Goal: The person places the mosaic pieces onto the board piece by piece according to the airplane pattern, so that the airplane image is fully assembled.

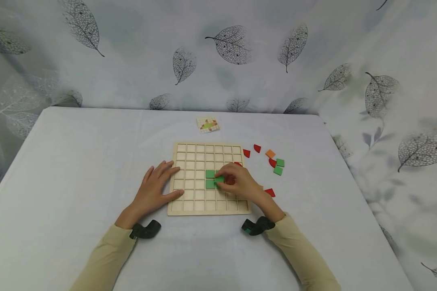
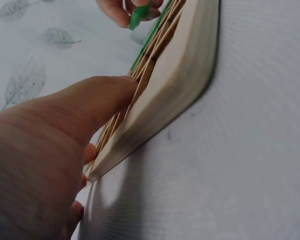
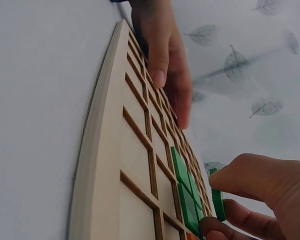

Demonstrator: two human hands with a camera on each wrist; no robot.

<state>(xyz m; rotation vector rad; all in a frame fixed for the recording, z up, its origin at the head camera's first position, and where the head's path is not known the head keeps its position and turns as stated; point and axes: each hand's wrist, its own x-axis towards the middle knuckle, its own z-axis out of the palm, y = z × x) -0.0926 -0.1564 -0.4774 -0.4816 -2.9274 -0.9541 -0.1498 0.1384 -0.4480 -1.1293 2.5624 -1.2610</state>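
Observation:
The wooden grid board (image 1: 200, 206) lies flat on the table with square recesses. My left hand (image 1: 153, 186) rests along its left edge, fingers spread, the thumb lying on the frame. My right hand (image 1: 240, 180) pinches a green square tile (image 3: 217, 196) between thumb and fingers, just above the board. Several green tiles (image 1: 210, 174) sit together in recesses near the board's middle, some partly behind the right hand. A red piece (image 1: 230, 181) shows under that hand, partly hidden.
Right of the board lie loose red pieces (image 1: 257, 148), an orange square (image 1: 270, 153) and two green squares (image 1: 280, 163). A small pattern card (image 1: 207, 124) lies beyond the board. The table's cloth (image 1: 94, 161) is white; a leaf-printed curtain (image 1: 138, 48) hangs behind.

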